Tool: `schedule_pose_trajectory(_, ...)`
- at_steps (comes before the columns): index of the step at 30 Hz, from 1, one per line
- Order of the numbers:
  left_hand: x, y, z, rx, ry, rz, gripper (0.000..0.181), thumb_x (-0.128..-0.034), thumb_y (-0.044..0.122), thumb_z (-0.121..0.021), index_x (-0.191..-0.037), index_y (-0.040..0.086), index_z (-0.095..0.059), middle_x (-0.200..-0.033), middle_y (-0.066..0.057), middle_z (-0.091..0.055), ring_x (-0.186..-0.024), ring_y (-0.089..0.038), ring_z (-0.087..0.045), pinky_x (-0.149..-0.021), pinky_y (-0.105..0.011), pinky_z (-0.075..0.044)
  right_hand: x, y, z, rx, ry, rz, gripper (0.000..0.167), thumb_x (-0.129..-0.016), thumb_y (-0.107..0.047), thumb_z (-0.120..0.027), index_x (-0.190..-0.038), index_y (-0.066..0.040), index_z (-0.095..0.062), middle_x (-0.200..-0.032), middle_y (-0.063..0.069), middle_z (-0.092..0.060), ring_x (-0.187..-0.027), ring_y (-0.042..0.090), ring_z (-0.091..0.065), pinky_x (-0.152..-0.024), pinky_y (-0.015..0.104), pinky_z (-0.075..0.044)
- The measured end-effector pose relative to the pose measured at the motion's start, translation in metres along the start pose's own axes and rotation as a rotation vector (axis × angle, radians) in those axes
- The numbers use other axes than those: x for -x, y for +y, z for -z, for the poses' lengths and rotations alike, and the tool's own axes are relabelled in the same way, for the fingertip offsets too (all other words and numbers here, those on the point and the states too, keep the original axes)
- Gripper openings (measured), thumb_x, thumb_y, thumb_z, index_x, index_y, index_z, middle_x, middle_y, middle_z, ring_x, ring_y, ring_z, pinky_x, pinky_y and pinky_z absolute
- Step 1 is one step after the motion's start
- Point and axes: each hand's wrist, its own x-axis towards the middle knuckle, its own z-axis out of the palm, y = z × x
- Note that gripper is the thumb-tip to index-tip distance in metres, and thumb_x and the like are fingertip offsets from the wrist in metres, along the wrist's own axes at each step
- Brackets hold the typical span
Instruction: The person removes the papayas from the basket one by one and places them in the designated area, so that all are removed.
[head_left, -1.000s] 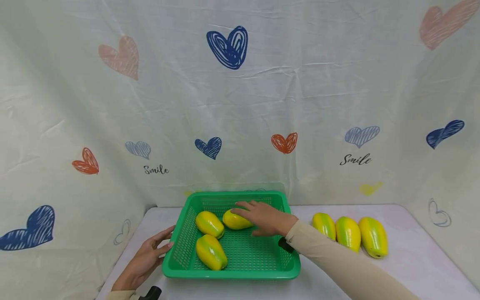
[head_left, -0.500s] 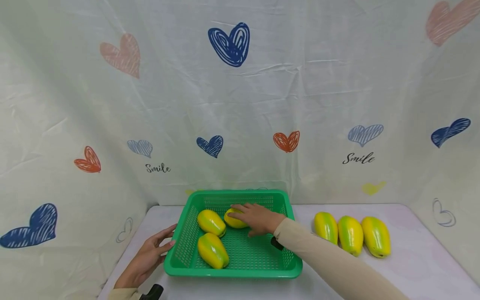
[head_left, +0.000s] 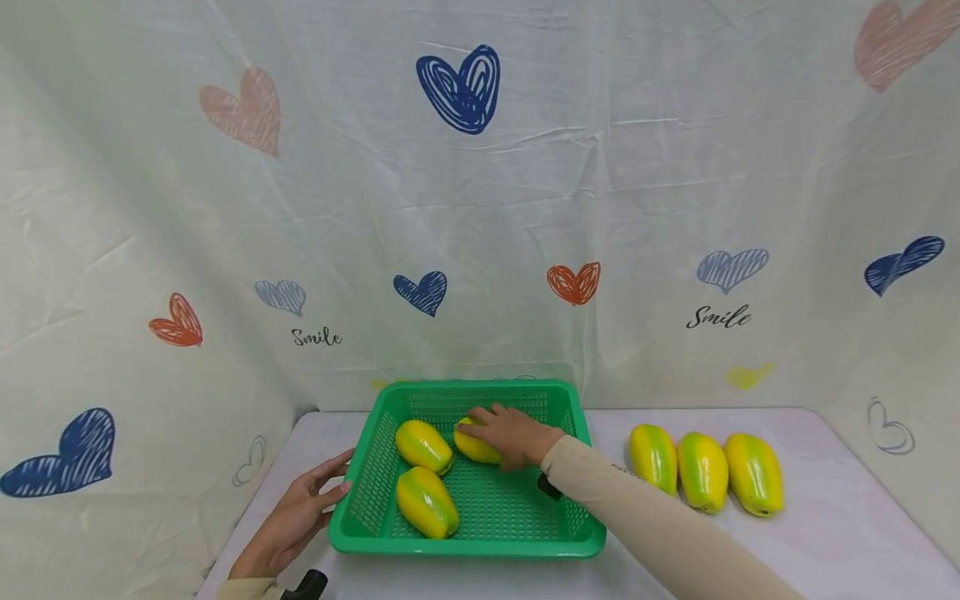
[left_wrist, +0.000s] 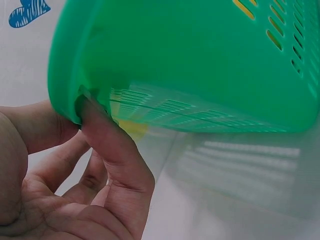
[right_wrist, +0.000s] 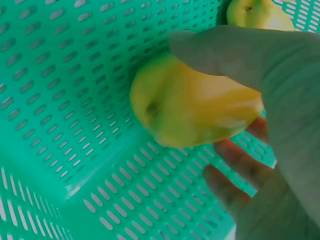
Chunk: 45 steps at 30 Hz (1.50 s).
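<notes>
The third papaya (head_left: 477, 451) is held by the right hand (head_left: 516, 435), whose fingers are bent about it, thumb along one side and the rest along the other; how firmly it is gripped cannot be told. Over the past second the hand has been shifted slightly left across it, which suggests that its place is being adjusted; whether it is lifted cannot be made out. It is found towards the far middle of the basket (head_left: 467, 547), just right of the far-left papaya (head_left: 424, 446). Close by on the near side lies the near-left papaya (head_left: 427, 502); neither has been visibly disturbed. The basket's left rim is pinched as before by the left hand (head_left: 295, 512), apparently for steadying. Farther right, outside, a row of three papayas (head_left: 703, 472) is left untouched on the bench (head_left: 832, 533).
</notes>
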Motion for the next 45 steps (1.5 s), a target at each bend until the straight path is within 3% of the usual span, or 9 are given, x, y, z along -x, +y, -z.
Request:
schedule_pose_trajectory(3,0.000,0.000,-0.001,0.001,0.000,-0.003,0.059,-0.1094,0.006,-0.056,-0.164,0.000,-0.034,-0.149,-0.023,-0.039,-0.103,-0.020,-0.065,-0.085,-0.037,-0.061,0.002,0.002,0.000,-0.030,-0.033,-0.034,0.095,-0.085,-0.019,-0.092,-0.164,-0.026,-0.040,-0.157,0.003,-0.043,-0.133,0.024,-0.051,-0.108,0.036,-0.052)
schedule_pose_trajectory(9,0.003,0.000,0.000,0.004,-0.009,-0.007,0.059,-0.1091,0.006,-0.056,-0.164,0.001,-0.035,-0.148,-0.023,-0.039,-0.104,-0.021,-0.065,-0.086,-0.038,-0.061,0.008,0.001,0.005,-0.155,-0.116,-0.113,0.102,-0.085,-0.014,-0.091,-0.167,-0.023,-0.032,-0.166,0.002,-0.034,-0.144,0.027,-0.046,-0.110,0.039,-0.051)
schedule_pose_trajectory(15,0.000,-0.001,0.000,-0.001,-0.014,-0.014,0.059,-0.1100,0.006,-0.054,-0.165,0.001,-0.032,-0.150,-0.023,-0.038,-0.104,-0.021,-0.065,-0.085,-0.037,-0.061,0.012,-0.002,0.007,-0.172,-0.141,-0.151,0.100,-0.084,-0.018,-0.092,-0.166,-0.020,-0.033,-0.171,-0.001,-0.032,-0.150,0.030,-0.043,-0.117,0.043,-0.046)
schedule_pose_trajectory(26,0.003,0.000,0.000,0.008,-0.015,-0.014,0.061,-0.1086,0.007,-0.057,-0.164,0.001,-0.033,-0.148,-0.023,-0.039,-0.103,-0.021,-0.065,-0.085,-0.037,-0.061,0.019,-0.013,0.005,-0.049,-0.104,-0.104,0.094,-0.078,-0.028,-0.097,-0.155,-0.023,-0.043,-0.156,-0.001,-0.045,-0.123,0.022,-0.058,-0.105,0.037,-0.053)
schedule_pose_trajectory(34,0.002,0.000,-0.002,0.011,-0.016,-0.017,0.062,-0.1083,0.008,-0.059,-0.164,0.001,-0.034,-0.149,-0.022,-0.039,-0.104,-0.020,-0.064,-0.086,-0.036,-0.061,0.026,-0.020,0.008,-0.036,-0.108,-0.104,0.095,-0.077,-0.031,-0.098,-0.155,-0.021,-0.044,-0.158,0.001,-0.044,-0.128,0.022,-0.058,-0.109,0.038,-0.051)
schedule_pose_trajectory(40,0.002,0.000,-0.002,0.008,-0.011,-0.008,0.060,-0.1085,0.006,-0.057,-0.164,0.002,-0.035,-0.149,-0.023,-0.039,-0.105,-0.022,-0.064,-0.087,-0.038,-0.061,0.031,-0.017,0.010,-0.081,-0.086,-0.091,0.088,-0.077,-0.028,-0.098,-0.149,-0.020,-0.048,-0.147,0.003,-0.050,-0.116,0.021,-0.060,-0.104,0.036,-0.053)
schedule_pose_trajectory(45,0.002,0.000,0.000,0.002,-0.004,-0.002,0.061,-0.1084,0.008,-0.058,-0.164,0.001,-0.034,-0.149,-0.024,-0.037,-0.105,-0.021,-0.063,-0.089,-0.038,-0.061,0.039,-0.015,0.012,-0.092,-0.073,-0.082,0.089,-0.078,-0.030,-0.096,-0.151,-0.019,-0.048,-0.150,0.003,-0.051,-0.120,0.022,-0.059,-0.107,0.039,-0.052)
